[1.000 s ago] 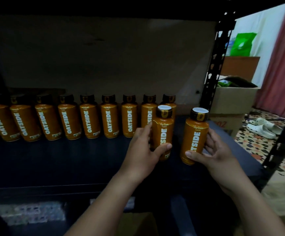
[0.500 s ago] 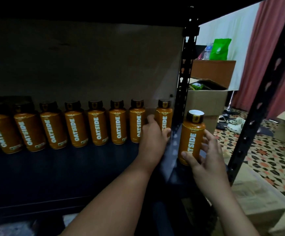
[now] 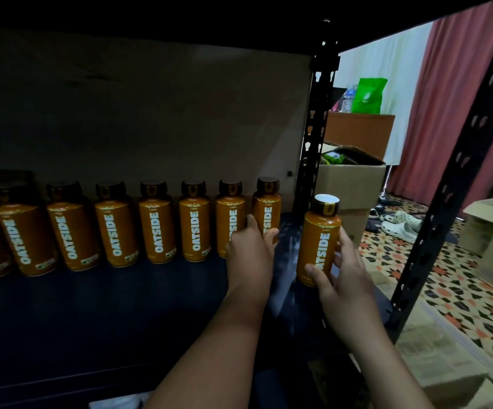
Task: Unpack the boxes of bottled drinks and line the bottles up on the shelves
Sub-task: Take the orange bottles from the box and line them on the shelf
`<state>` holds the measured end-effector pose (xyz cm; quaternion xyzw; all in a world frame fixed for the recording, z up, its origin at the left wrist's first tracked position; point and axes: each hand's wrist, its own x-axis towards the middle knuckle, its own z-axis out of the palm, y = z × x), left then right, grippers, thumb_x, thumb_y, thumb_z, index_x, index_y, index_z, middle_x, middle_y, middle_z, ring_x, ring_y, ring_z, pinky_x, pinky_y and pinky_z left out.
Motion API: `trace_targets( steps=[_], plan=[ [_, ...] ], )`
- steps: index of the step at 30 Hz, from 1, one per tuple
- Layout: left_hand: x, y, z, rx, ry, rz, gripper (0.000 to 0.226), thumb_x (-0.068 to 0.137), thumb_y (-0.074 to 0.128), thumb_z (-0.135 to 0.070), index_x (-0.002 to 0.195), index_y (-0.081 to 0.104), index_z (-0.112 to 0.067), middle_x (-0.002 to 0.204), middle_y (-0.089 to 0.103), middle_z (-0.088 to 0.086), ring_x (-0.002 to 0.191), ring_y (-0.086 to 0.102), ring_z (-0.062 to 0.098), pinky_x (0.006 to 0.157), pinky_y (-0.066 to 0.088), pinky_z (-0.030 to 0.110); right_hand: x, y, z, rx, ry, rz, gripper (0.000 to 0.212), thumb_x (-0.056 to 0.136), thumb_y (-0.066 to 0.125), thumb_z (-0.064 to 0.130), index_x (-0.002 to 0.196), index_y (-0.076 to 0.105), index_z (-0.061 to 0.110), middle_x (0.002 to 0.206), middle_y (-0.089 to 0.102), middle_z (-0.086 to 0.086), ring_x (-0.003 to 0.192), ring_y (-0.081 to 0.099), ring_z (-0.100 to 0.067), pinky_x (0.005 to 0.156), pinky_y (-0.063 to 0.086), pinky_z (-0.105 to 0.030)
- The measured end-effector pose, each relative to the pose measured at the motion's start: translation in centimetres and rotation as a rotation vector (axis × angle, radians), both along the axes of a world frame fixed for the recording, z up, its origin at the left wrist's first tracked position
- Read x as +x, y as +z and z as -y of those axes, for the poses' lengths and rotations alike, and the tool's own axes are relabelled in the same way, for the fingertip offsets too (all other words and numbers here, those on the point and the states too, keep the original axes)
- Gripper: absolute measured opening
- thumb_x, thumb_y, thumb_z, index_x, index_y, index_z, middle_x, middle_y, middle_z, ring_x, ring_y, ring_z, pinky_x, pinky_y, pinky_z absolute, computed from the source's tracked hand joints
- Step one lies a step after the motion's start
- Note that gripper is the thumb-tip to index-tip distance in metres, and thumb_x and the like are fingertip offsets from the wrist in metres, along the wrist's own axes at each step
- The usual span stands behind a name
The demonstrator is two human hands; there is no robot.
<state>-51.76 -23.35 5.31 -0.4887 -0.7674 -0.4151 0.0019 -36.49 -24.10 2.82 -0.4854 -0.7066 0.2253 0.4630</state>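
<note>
From my remote seat I see a row of bottles standing along the far edge of the shelf, running from the far left to the upright post at the right. My left hand sits at the row's right end, around the last bottle. To the right and nearer, my right hand holds another bottle upright. Beyond the post a cardboard box stands on the floor, sandals to its right.
</note>
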Motion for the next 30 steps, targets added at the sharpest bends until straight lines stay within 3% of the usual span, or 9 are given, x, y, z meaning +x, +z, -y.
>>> trace_targets(
  steps=[5, 7, 12, 15, 20, 23, 30],
  plan=[
    [0.1, 0.0, 0.7, 0.018, 0.016, -0.003, 0.063, 0.101, 0.056, -0.047, 0.155, 0.039, -0.019, 0.129, 0.066, 0.006, 0.120, 0.063, 0.019, 0.094, 0.051, 0.028, -1.8, 0.9, -1.9, -0.003, -0.030, 0.055, 0.085, 0.096, 0.064, 0.011, 0.161, 0.011, 0.019, 0.148, 0.040, -0.008, 0.132, 0.045, -0.023, 0.100, 0.036, -0.028],
    [0.0, 0.0, 1.0, 0.042, 0.010, -0.001, 0.061, 0.101, 0.057, -0.047, 0.153, 0.042, -0.019, 0.128, 0.067, 0.005, 0.119, 0.063, 0.017, 0.093, 0.051, 0.026, -2.7, 1.5, -2.6, -0.044, -0.020, 0.069, 0.085, 0.098, 0.060, 0.009, 0.162, 0.005, 0.021, 0.149, 0.037, -0.008, 0.129, 0.044, -0.022, 0.097, 0.035, -0.028],
    [-0.1, 0.1, 1.3, 0.027, 0.005, -0.012, 0.064, 0.101, 0.055, -0.049, 0.156, 0.039, -0.021, 0.132, 0.064, 0.005, 0.124, 0.061, 0.018, 0.098, 0.050, 0.027, -4.0, 2.2, -3.9, -0.107, 0.055, 0.053, 0.092, 0.097, 0.053, -0.006, 0.161, -0.007, 0.024, 0.154, 0.025, -0.004, 0.113, 0.040, -0.003, 0.095, 0.034, -0.021],
    [-0.2, 0.1, 1.3, 0.017, -0.005, -0.012, 0.064, 0.101, 0.055, -0.049, 0.156, 0.039, -0.021, 0.131, 0.064, 0.005, 0.124, 0.061, 0.018, 0.098, 0.050, 0.029, -4.2, 2.1, -4.3, -0.102, 0.058, 0.042, 0.090, 0.099, 0.052, -0.001, 0.161, -0.010, 0.024, 0.155, 0.023, -0.002, 0.123, 0.040, -0.008, 0.097, 0.033, -0.023],
    [-0.3, -0.1, 1.3, 0.040, -0.011, 0.028, 0.063, 0.099, 0.059, -0.048, 0.153, 0.045, -0.019, 0.130, 0.066, 0.006, 0.122, 0.062, 0.018, 0.097, 0.051, 0.028, -4.3, 1.6, -4.6, -0.072, 0.035, 0.005, 0.084, 0.102, 0.053, 0.011, 0.161, -0.004, 0.026, 0.155, 0.028, -0.003, 0.124, 0.035, -0.008, 0.101, 0.032, -0.028],
    [-0.2, -0.2, 1.3, 0.064, 0.000, 0.037, 0.056, 0.097, 0.062, -0.049, 0.144, 0.055, -0.018, 0.126, 0.068, 0.005, 0.117, 0.064, 0.016, 0.091, 0.051, 0.026, -4.3, 1.4, -4.8, -0.085, 0.031, -0.006, 0.082, 0.103, 0.053, 0.015, 0.161, -0.003, 0.027, 0.157, 0.029, -0.003, 0.139, 0.035, -0.019, 0.109, 0.032, -0.034],
    [-0.2, -0.2, 1.5, 0.122, -0.034, 0.125, 0.036, 0.091, 0.074, -0.040, 0.120, 0.068, -0.018, 0.119, 0.071, 0.002, 0.113, 0.067, 0.016, 0.089, 0.051, 0.025, -4.4, 1.4, -4.5, -0.112, 0.035, 0.011, 0.081, 0.105, 0.050, 0.019, 0.161, -0.007, 0.027, 0.155, 0.037, -0.009, 0.136, 0.042, -0.023, 0.106, 0.035, -0.035]
  ],
)
